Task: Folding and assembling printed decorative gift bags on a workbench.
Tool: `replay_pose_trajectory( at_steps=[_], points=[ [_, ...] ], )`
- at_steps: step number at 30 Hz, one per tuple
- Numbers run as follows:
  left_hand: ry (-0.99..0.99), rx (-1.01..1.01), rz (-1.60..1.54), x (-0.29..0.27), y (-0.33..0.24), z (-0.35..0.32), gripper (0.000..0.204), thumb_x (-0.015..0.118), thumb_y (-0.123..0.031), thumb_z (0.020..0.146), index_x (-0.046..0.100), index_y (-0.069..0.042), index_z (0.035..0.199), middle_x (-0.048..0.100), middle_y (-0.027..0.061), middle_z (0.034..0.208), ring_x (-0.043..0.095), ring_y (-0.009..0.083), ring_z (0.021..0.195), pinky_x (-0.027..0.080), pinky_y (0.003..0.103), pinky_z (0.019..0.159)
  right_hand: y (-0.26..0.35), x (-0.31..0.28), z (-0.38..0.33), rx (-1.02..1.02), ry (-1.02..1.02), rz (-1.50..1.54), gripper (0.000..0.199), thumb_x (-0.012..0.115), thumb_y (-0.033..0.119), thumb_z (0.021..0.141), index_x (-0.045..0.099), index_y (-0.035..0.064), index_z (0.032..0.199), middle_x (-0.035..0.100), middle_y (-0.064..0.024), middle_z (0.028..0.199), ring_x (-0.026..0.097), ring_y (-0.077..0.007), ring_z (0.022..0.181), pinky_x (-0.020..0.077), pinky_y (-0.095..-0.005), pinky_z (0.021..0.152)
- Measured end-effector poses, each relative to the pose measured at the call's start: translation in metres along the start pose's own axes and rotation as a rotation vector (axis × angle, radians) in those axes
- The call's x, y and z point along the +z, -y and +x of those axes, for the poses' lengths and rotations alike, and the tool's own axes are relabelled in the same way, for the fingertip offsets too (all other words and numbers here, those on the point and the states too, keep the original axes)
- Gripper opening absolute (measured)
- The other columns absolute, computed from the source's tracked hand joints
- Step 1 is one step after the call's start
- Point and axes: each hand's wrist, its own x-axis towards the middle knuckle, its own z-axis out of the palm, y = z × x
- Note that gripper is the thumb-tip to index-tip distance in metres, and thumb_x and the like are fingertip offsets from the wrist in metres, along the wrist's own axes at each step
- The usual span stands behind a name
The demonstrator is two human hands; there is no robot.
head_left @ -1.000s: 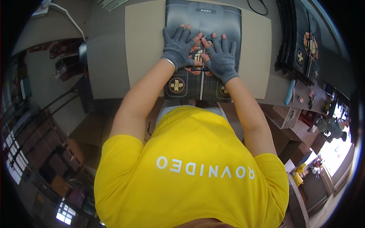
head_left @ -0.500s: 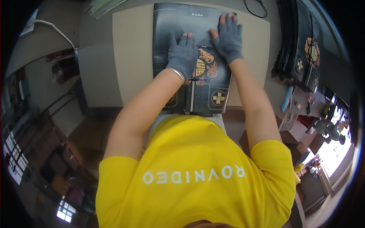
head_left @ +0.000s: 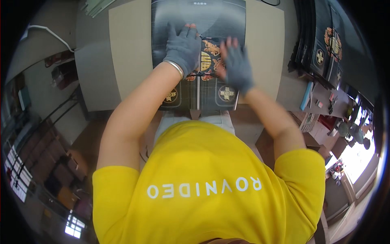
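A large flat black glossy printed piece (head_left: 219, 28), perhaps a folded bag or box, lies in front of me. Orange and gold figures make up a round emblem at its middle, and a pale line runs down from there toward its near edge. Dark cord-like bits show above and below the emblem. My left hand (head_left: 183, 49), in a grey fingertip-less glove, rests flat on it left of the emblem, fingers stretched out. To the emblem's right is my right hand (head_left: 237, 67), gloved alike, its fingers extended and smeared by motion; whether it touches the surface I cannot tell.
Under the black piece lies a beige board (head_left: 264, 44) on a grey table (head_left: 95, 69). A stack of similar black printed pieces (head_left: 325, 49) stands at the right. Pale green strips (head_left: 95, 6) lie at the far left, beside a white cable (head_left: 50, 30).
My right hand has swept from the black piece's far right corner toward me, to beside the emblem. The left hand stays flat in place on the piece. The whole view has shifted slightly.
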Motion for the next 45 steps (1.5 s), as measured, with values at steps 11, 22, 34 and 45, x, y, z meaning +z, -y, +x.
replay_pose_trajectory(
  at_steps=[11,22,34,45],
  points=[
    [-0.043,0.115,-0.137,0.014,0.025,-0.009,0.111,0.075,-0.069,0.063,0.039,-0.008,0.148,0.032,0.0097,0.158,0.027,0.0191,0.148,0.008,0.070,0.113,0.063,-0.003,-0.006,0.168,-0.217,0.267,0.022,0.065,0.021,0.086,0.065,0.0117,0.105,0.061,-0.0084,0.107,0.058,-0.0313,0.103,0.0425,-0.0492,0.091],
    [-0.494,0.302,-0.603,0.062,0.108,0.041,0.075,0.071,-0.054,0.079,0.055,-0.007,0.135,0.050,0.0140,0.144,0.046,0.0316,0.133,0.032,0.057,0.109,0.059,0.035,0.086,0.228,-0.314,-0.118,0.054,0.059,0.033,0.091,0.052,0.0152,0.142,0.049,-0.0119,0.145,0.040,-0.0348,0.136,0.0259,-0.0525,0.113],
    [-0.585,0.174,-0.367,0.037,0.152,0.111,0.089,0.049,-0.066,0.088,0.037,-0.001,0.148,0.032,0.0199,0.156,0.025,0.0349,0.147,0.013,0.061,0.116,0.060,0.028,0.087,0.233,-0.247,-0.093,0.054,0.054,0.035,0.094,0.050,0.0142,0.143,0.047,-0.0131,0.146,0.038,-0.0367,0.137,0.0246,-0.0546,0.114],
    [-0.497,0.227,-0.600,0.120,-0.002,-0.106,0.101,0.055,-0.073,0.079,0.042,0.004,0.143,0.033,0.0299,0.151,0.027,0.0449,0.143,0.019,0.061,0.116,0.051,0.040,0.086,0.180,-0.366,-0.110,0.051,0.051,0.037,0.096,0.049,0.0178,0.144,0.047,-0.0128,0.147,0.039,-0.0359,0.137,0.0263,-0.0541,0.113]
  ],
)
